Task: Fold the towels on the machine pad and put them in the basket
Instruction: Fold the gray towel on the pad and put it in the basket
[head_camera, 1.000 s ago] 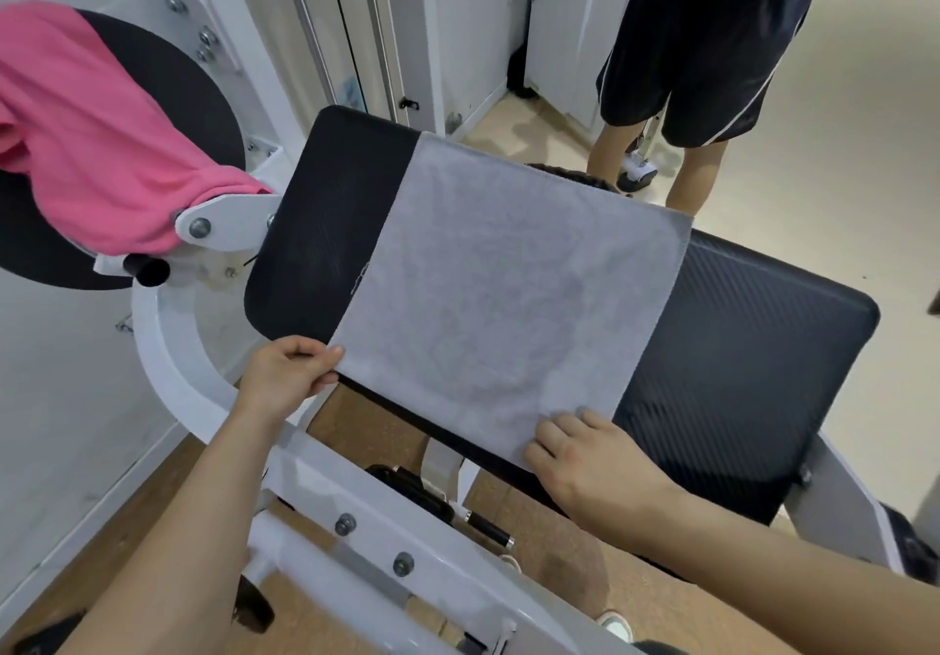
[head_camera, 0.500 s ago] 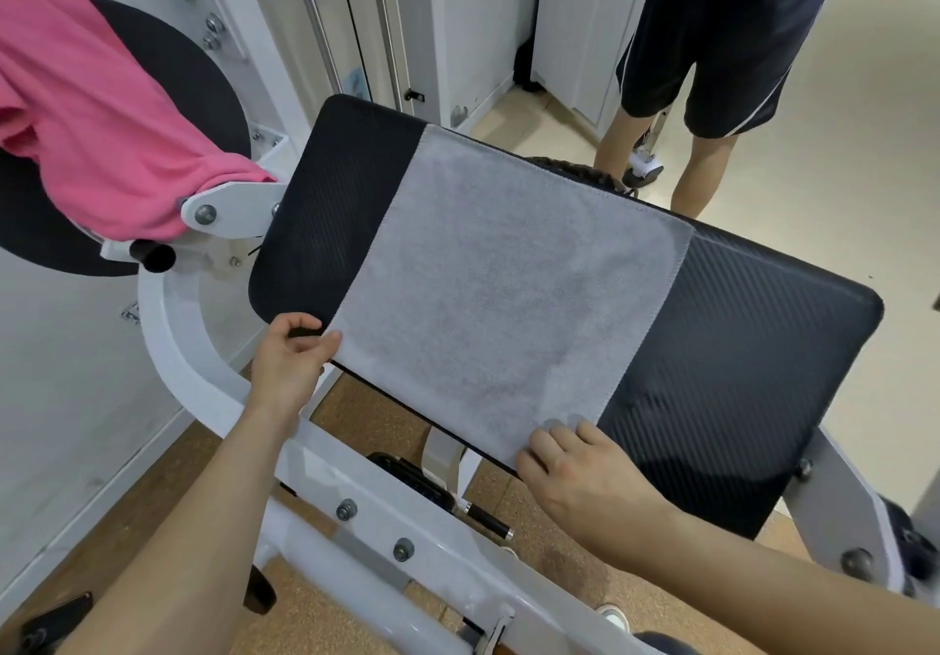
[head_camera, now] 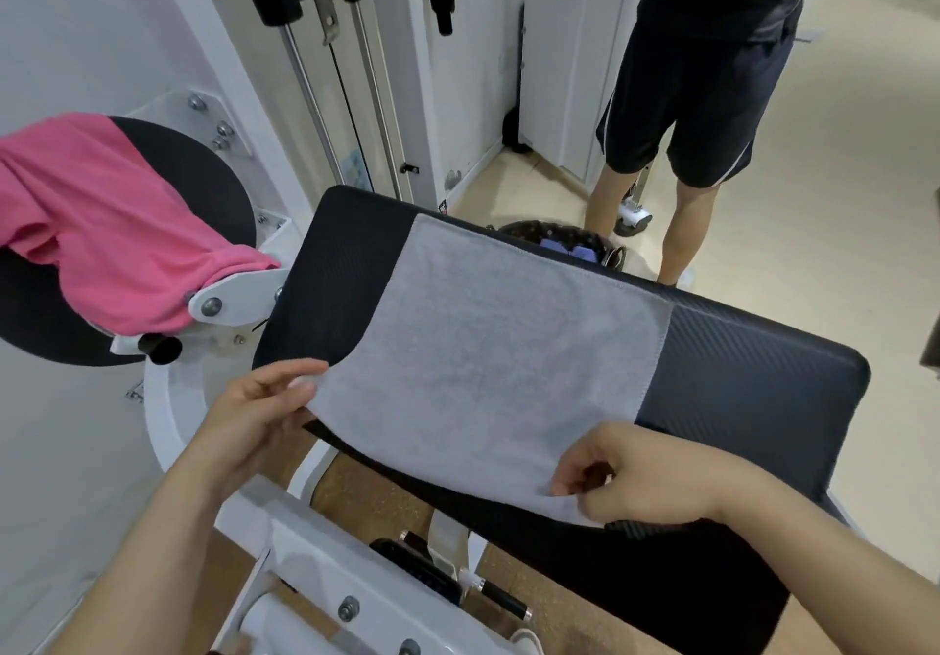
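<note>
A grey towel (head_camera: 498,349) lies spread flat over the black machine pad (head_camera: 753,390). My left hand (head_camera: 254,410) pinches the towel's near left corner, lifted a little off the pad. My right hand (head_camera: 641,481) pinches the near right corner between thumb and fingers. Beyond the pad's far edge stands a dark woven basket (head_camera: 559,242) with something blue inside; most of it is hidden by the pad. A pink towel (head_camera: 101,227) hangs over a round black pad (head_camera: 203,176) at the left.
White machine frame tubes (head_camera: 325,588) run below the pad near me. A weight stack with steel rods (head_camera: 335,69) stands behind. A person in dark shorts (head_camera: 686,110) stands at the far right, beside the basket. Cork floor shows under the frame.
Both hands went from resting on the near corners to pinching them. The near edge has lifted slightly. The camera has tilted up, bringing the basket into sight.
</note>
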`<state>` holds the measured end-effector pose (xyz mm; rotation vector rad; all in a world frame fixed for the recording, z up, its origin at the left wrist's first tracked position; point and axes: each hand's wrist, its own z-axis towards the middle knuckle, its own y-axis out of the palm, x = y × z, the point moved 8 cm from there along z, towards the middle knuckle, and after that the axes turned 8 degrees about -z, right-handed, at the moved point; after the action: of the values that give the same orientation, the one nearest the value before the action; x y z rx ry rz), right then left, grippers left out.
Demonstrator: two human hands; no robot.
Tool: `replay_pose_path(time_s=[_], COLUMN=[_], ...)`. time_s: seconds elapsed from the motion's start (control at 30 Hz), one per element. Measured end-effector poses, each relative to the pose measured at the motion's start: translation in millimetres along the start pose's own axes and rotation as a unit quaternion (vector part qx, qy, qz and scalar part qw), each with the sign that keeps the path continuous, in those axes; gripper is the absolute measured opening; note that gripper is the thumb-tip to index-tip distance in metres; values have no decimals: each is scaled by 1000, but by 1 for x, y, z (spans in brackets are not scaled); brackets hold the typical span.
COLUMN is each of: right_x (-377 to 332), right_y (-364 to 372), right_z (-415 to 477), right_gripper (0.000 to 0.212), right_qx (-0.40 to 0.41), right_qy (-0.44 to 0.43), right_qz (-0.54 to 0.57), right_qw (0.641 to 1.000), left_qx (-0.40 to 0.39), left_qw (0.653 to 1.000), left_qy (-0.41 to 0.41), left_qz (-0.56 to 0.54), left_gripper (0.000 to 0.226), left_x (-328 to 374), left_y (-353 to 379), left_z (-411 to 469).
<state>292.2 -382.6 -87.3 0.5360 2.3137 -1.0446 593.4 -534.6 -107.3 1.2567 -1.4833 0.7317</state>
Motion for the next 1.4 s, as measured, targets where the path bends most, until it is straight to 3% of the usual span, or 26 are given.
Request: replay_pose_path(time_s=[0.03, 0.1, 0.23, 0.33, 0.47, 0.6, 0.77, 1.0, 1.4], right_x=[-1, -1, 5, 21, 31, 36, 41, 43, 45], right_y=[-13, -37, -75, -104, -137, -148, -148, -151, -146], right_z=[-4, -11, -18, -20, -24, -28, -21, -13, -16], right_gripper=[24, 24, 20, 16, 14, 15, 8, 12, 12], right_qx=[10, 22, 64, 176, 362, 462, 471, 493, 501], right_qy=[-2, -2, -15, 21, 87, 137, 196, 217, 214], right_qz=[26, 74, 145, 180, 45, -28, -150, -192, -215], right_qw=[1000, 997, 987, 967, 927, 876, 847, 820, 810], left_qx=[-32, -36, 106, 140, 111, 128, 159, 177, 194], left_qw=[999, 999, 980, 972, 975, 975, 972, 963, 931], left_qy=[-4, 15, 104, 148, 171, 169, 164, 160, 207], left_qz=[-7, 24, 131, 118, 95, 63, 55, 127, 231], left_gripper=[55, 51, 26, 14, 9, 4, 5, 12, 23], left_x=[5, 17, 54, 80, 97, 97, 88, 87, 92], left_y=[5, 9, 13, 32, 65, 82, 90, 95, 106], left_z=[0, 4, 22, 38, 75, 112, 134, 146, 138])
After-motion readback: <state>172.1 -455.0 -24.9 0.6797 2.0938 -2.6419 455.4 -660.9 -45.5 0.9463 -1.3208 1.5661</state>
